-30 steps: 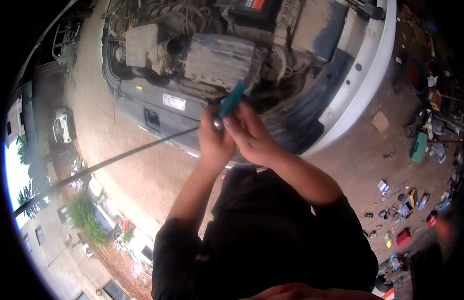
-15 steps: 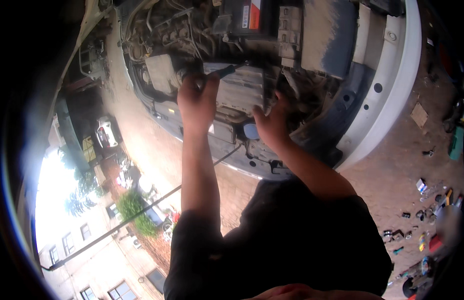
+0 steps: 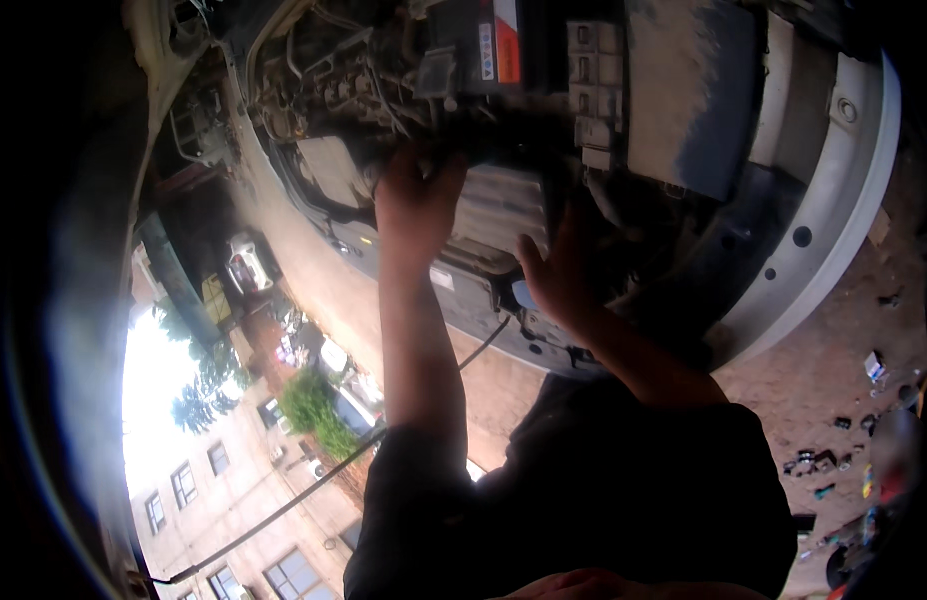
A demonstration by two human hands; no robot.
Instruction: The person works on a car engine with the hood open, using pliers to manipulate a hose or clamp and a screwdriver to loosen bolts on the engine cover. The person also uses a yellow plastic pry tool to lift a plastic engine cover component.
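My left hand is closed at the near left corner of a grey ribbed box in the car's engine bay. A hand tool with a dark blue handle is in its grip; the tool is now almost lost in shadow, and its tip cannot be made out. At the right edge of that box is my right hand, thumb raised and apart from the fingers, which reach into a dark gap. Nothing shows in this hand. A blue cap sits beside its wrist, partly covered.
A black battery with an orange label lies beyond the box. To its right are a fuse box and a dusty panel. A thin prop rod crosses at the left. Scattered tools and parts lie on the ground at right.
The view has shifted, so the engine bay sits further right. The tool in my left hand, plain before, has dimmed into shadow. Both hands stay about the grey box.
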